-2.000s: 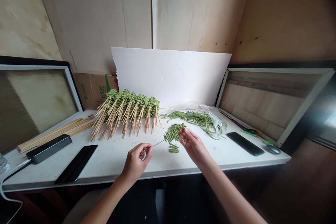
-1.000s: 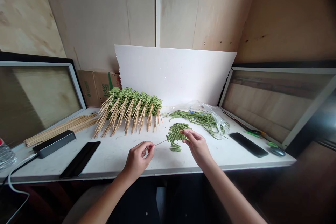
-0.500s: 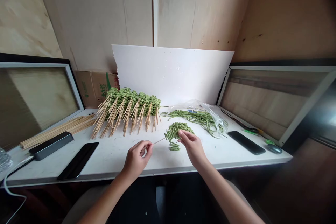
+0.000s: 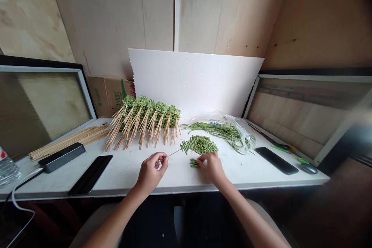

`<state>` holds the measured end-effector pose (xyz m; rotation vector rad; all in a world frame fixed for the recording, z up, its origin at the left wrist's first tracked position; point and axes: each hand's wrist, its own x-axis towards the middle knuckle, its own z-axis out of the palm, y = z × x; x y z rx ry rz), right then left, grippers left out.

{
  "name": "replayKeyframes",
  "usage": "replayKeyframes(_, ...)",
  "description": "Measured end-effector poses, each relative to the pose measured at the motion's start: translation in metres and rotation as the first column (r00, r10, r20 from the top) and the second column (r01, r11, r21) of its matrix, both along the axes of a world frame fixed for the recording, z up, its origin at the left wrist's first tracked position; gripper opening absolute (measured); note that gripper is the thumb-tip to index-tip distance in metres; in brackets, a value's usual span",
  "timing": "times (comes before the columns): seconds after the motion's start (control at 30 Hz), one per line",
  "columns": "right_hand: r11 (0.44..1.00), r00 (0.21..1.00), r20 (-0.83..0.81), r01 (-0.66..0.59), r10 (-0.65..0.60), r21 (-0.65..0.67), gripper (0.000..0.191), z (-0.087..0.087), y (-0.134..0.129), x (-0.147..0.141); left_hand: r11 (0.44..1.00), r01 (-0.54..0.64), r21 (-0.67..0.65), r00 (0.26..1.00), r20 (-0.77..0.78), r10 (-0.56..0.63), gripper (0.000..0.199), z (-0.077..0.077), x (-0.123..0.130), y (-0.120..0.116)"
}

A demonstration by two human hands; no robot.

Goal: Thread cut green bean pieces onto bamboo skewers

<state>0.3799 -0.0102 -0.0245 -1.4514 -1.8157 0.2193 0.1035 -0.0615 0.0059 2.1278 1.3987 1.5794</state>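
My left hand (image 4: 152, 170) pinches the bare end of a thin bamboo skewer (image 4: 174, 152) between thumb and fingers. Cut green bean pieces (image 4: 188, 145) are threaded crosswise in a row along its far part, held just above the table. Lower and to the right, my right hand (image 4: 211, 166) has its thumb and fingers closed at a small group of loose bean pieces (image 4: 193, 163), seemingly on one piece; the fingertips partly cover it. Behind that hand lies a larger heap of cut bean pieces (image 4: 205, 144).
Finished bean skewers (image 4: 151, 116) are stacked at the back left, sticks toward me. Bare skewers (image 4: 72, 138), a black box (image 4: 62, 157) and a phone (image 4: 90, 174) lie left. Long beans (image 4: 221, 130) in a plastic bag, another dark phone (image 4: 276, 160) and a mouse (image 4: 308, 168) lie right.
My right hand has left the threaded beans and come down to the small loose group. My left hand still holds the skewer in about the same place. The view has shifted slightly.
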Motion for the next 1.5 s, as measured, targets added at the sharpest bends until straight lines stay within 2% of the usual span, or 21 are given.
replayKeyframes(0.07, 0.999, 0.996, -0.081, -0.033, 0.035, 0.029, 0.017, -0.002, 0.002, 0.001, 1.0, 0.0, -0.002, 1.0, -0.012, 0.0, 0.017, -0.001, 0.0, 0.0)
replayKeyframes(0.23, 0.995, 0.982, -0.159, -0.096, 0.099, 0.029, 0.012, -0.006, 0.005, 0.0, 1.0, 0.005, -0.006, 1.0, -0.02, -0.005, 0.017, -0.004, 0.001, 0.001)
replayKeyframes(0.37, 0.992, 0.972, -0.199, -0.121, 0.125, 0.035, 0.02, -0.008, 0.007, -0.002, 1.0, 0.013, -0.016, 1.0, -0.021, -0.014, 0.016, -0.004, 0.0, 0.001)
replayKeyframes(0.47, 0.992, 0.948, -0.295, -0.107, 0.121, 0.064, 0.027, -0.001, 0.009, 0.0, 1.0, 0.014, -0.018, 1.0, -0.017, -0.015, 0.015, -0.002, 0.0, 0.001)
replayKeyframes(0.57, 0.994, 0.86, -0.502, -0.113, 0.093, -0.008, 0.036, 0.015, 0.009, 0.007, 1.0, 0.02, -0.018, 1.0, -0.003, -0.02, 0.015, -0.001, -0.001, 0.001)
replayKeyframes(0.67, 0.965, 0.706, -0.702, -0.238, 0.095, -0.109, 0.045, 0.035, 0.005, 0.012, 0.999, 0.035, -0.027, 0.999, 0.003, -0.035, 0.015, 0.0, -0.001, 0.001)
replayKeyframes(0.77, 0.922, 0.513, -0.852, -0.372, 0.107, -0.108, 0.047, 0.049, 0.0, 0.012, 0.998, 0.053, -0.04, 0.999, 0.0, -0.053, 0.016, 0.0, 0.001, -0.001)
replayKeyframes(0.87, 0.914, 0.385, -0.92, -0.396, 0.078, -0.088, 0.04, 0.055, -0.005, 0.008, 0.997, 0.07, -0.045, 0.998, 0.001, -0.07, 0.016, 0.0, 0.003, -0.003)
replayKeyframes(0.93, 0.914, 0.347, -0.936, -0.397, 0.067, -0.082, 0.034, 0.058, -0.008, 0.005, 0.996, 0.077, -0.045, 0.997, 0.006, -0.077, 0.016, -0.001, 0.004, -0.003)
replayKeyframes(1.07, 0.909, 0.325, -0.942, -0.412, 0.079, -0.066, 0.031, 0.061, -0.012, 0.001, 0.995, 0.085, -0.045, 0.996, 0.015, -0.084, 0.015, -0.003, 0.006, -0.003)
replayKeyframes(1.27, 0.88, 0.218, -0.974, -0.473, 0.063, -0.049, 0.032, 0.063, -0.016, -0.001, 0.994, 0.097, -0.042, 0.995, 0.015, -0.096, 0.014, -0.003, 0.006, -0.003)
replayKeyframes(1.5, 0.868, 0.229, -0.973, -0.49, 0.039, -0.081, 0.036, 0.063, -0.017, 0.0, 0.994, 0.1, -0.035, 0.995, 0.012, -0.099, 0.017, -0.003, 0.006, -0.004)
